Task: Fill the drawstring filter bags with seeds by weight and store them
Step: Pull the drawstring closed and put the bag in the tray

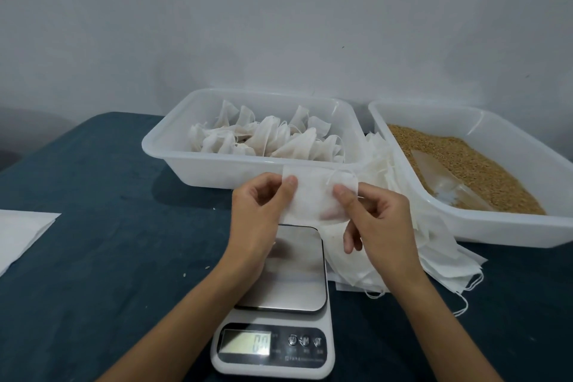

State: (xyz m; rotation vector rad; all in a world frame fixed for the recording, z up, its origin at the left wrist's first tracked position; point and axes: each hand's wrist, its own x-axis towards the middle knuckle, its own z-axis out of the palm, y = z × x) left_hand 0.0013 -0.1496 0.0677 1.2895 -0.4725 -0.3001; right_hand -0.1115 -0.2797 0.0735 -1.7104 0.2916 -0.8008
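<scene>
Two hands work together here: our left hand [257, 211] pinches the left edge of one empty bag [313, 195] between thumb and fingers, and our right hand [378, 220] pinches its right edge, so the flat bag is held in the air just above the far end of the scale [279, 298] and touches nothing else. We judge that we are about to open its mouth before the filling. Some things could go wrong from here. The bag is thin, soft white fabric, almost see-through, and its two layers lie flat together, so the fingers may slide on it and fail to part them. The thin string [333, 177] at the top right corner hangs loose and could catch on a finger. If the bag is placed on the smooth, shiny metal plate of the scale without a new zero, the weight will be wrong; the display [245, 341] shows digits that are too blurred to read surely. The small, dry, golden-brown seeds [459, 161] lie in the white plastic tray [511, 223] on the right, with a clear plastic scoop [446, 180] in them, and they can spill easily on the dark blue cloth [108, 242]. Filled, pulled-shut bags [266, 136] rest in the far rectangular tray [173, 152], and a loose pile of empty bags [434, 245] lies between the trays, near our right hand.
</scene>
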